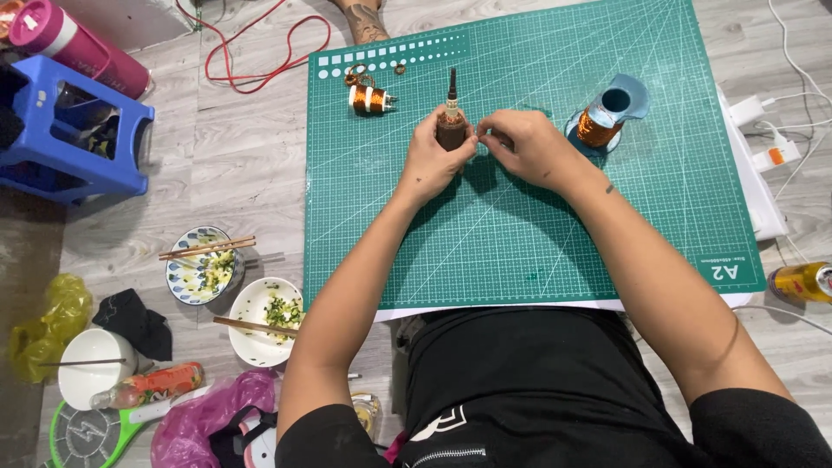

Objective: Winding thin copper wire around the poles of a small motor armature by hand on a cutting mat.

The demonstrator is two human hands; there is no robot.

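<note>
The green cutting mat point(520, 225) lies on the floor, its near edge cut off by the person's torso. At mat centre, the left hand point(431, 160) is clamped around a dark motor rotor point(451, 128); only its upper shaft is visible. The right hand point(524, 147) pinches beside the rotor; what the fingertips hold cannot be made out. A copper wire spool point(600, 126) stands near the right hand.

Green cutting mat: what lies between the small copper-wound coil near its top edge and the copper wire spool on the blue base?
In the head view, the dark brown motor armature stands there, held by the left hand, with the right hand at it.
</note>
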